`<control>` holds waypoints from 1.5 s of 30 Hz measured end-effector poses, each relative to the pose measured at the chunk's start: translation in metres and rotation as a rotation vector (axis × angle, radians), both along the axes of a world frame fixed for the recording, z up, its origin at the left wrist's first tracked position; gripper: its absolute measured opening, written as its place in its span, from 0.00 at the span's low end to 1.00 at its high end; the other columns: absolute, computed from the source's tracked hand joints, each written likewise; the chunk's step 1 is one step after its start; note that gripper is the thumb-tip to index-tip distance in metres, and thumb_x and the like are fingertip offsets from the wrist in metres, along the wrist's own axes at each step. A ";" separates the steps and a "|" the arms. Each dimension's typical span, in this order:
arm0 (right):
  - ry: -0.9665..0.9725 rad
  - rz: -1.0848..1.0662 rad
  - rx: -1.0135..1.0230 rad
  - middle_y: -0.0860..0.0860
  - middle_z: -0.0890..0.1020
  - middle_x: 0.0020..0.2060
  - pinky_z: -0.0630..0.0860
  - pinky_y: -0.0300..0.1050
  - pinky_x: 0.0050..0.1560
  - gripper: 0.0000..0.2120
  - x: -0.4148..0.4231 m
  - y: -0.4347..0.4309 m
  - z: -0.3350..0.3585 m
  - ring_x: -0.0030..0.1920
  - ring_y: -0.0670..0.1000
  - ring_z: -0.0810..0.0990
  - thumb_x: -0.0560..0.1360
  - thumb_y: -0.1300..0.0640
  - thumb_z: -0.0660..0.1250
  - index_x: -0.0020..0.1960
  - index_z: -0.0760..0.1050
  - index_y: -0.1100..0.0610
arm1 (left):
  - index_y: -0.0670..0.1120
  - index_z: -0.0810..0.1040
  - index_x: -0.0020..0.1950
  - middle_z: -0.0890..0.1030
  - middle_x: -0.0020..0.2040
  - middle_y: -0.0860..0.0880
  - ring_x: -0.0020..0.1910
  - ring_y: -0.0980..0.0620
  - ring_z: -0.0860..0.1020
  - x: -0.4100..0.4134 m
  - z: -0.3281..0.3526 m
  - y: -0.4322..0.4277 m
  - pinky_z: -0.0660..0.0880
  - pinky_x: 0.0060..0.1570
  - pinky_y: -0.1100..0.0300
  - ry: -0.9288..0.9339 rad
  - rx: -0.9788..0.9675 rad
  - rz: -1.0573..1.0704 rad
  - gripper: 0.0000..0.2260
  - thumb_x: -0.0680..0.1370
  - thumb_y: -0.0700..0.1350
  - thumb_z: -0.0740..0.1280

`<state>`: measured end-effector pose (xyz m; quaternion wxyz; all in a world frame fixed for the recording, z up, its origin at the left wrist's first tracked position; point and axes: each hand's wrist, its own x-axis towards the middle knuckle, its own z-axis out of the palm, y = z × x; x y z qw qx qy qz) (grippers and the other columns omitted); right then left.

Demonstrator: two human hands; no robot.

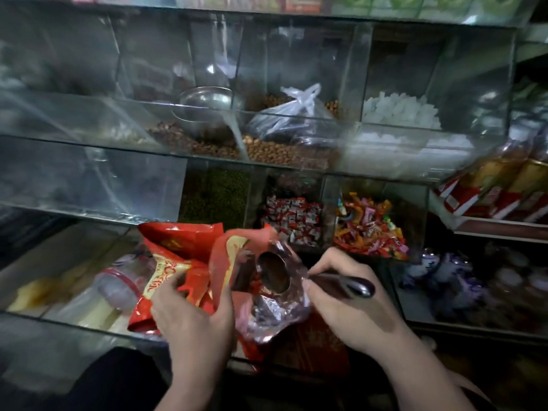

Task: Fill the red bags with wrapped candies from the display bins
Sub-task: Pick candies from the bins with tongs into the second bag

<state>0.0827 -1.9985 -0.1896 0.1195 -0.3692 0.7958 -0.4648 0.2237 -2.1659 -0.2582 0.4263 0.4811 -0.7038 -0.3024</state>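
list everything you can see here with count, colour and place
open red bag: one, red with silvery lining, centre
second red bag: one, red and yellow, left of it
spoon: one, dark metal, over the open bag's mouth
red-white candies: many, behind the bags
mixed candies: many, multicoloured, further right
metal bowl: one, silver, top centre
clear bag: one, right of bowl
left hand: grips open red bag
right hand: holds spoon handle

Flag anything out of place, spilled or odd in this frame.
No spill shows. A clear plastic bag lies on the peanuts in an upper bin, and a plastic bottle lies on its side in the lower-left compartment. The left hand holds the red bag open while the right hand holds the spoon over it.
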 end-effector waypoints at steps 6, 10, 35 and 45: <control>-0.119 -0.126 0.096 0.48 0.86 0.34 0.84 0.49 0.40 0.19 -0.001 -0.011 -0.004 0.36 0.45 0.86 0.65 0.35 0.66 0.44 0.76 0.49 | 0.51 0.77 0.48 0.81 0.46 0.54 0.48 0.53 0.80 -0.011 -0.018 0.003 0.74 0.50 0.55 -0.025 0.436 -0.304 0.05 0.76 0.48 0.72; -0.187 -0.101 0.201 0.50 0.87 0.35 0.85 0.57 0.41 0.14 0.006 -0.006 0.004 0.35 0.49 0.87 0.67 0.41 0.67 0.44 0.76 0.50 | 0.59 0.78 0.40 0.80 0.38 0.62 0.40 0.70 0.76 -0.033 -0.006 0.000 0.69 0.38 0.74 -0.057 0.298 -0.412 0.13 0.79 0.42 0.64; -0.579 -0.495 -0.555 0.57 0.89 0.41 0.85 0.44 0.36 0.06 0.006 0.008 -0.021 0.39 0.57 0.90 0.78 0.53 0.72 0.43 0.85 0.51 | 0.66 0.64 0.74 0.61 0.77 0.58 0.77 0.53 0.60 -0.040 -0.075 -0.021 0.65 0.73 0.46 -0.254 0.163 -0.945 0.36 0.69 0.69 0.72; -0.510 -0.257 -0.403 0.54 0.89 0.39 0.85 0.42 0.41 0.06 -0.005 0.030 -0.010 0.43 0.54 0.90 0.78 0.55 0.73 0.43 0.86 0.50 | 0.77 0.70 0.51 0.73 0.54 0.69 0.54 0.62 0.76 -0.053 -0.076 -0.025 0.72 0.45 0.70 -0.291 -0.079 -0.771 0.25 0.73 0.47 0.76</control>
